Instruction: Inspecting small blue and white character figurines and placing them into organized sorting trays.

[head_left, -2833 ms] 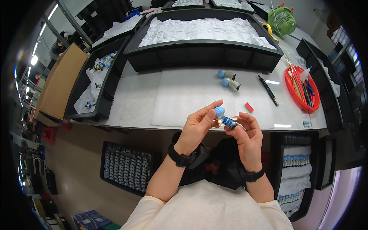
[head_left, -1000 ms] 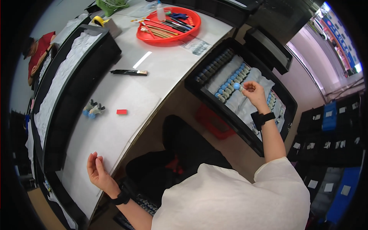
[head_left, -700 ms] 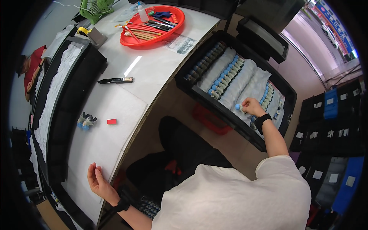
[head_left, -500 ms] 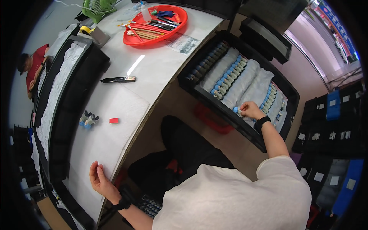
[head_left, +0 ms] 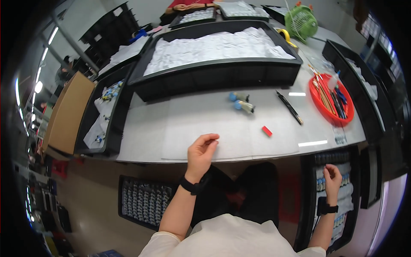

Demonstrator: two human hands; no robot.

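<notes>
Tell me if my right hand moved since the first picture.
Yes. Your right hand has gone rightward, from the front edge of the white table to over the black bin at lower right.

Tabletop (head_left: 141, 128) is looking smooth and glossy, reflecting light strips. Large tray (head_left: 214, 79) is showing black plastic; its lining (head_left: 214, 47) is wrinkling, cloth or paper unclear. Red dish (head_left: 341, 122) is gleaming, smooth plastic. Carton (head_left: 70, 113) is showing matt cardboard. Shirt (head_left: 227, 240) is creasing, matt cloth.
</notes>
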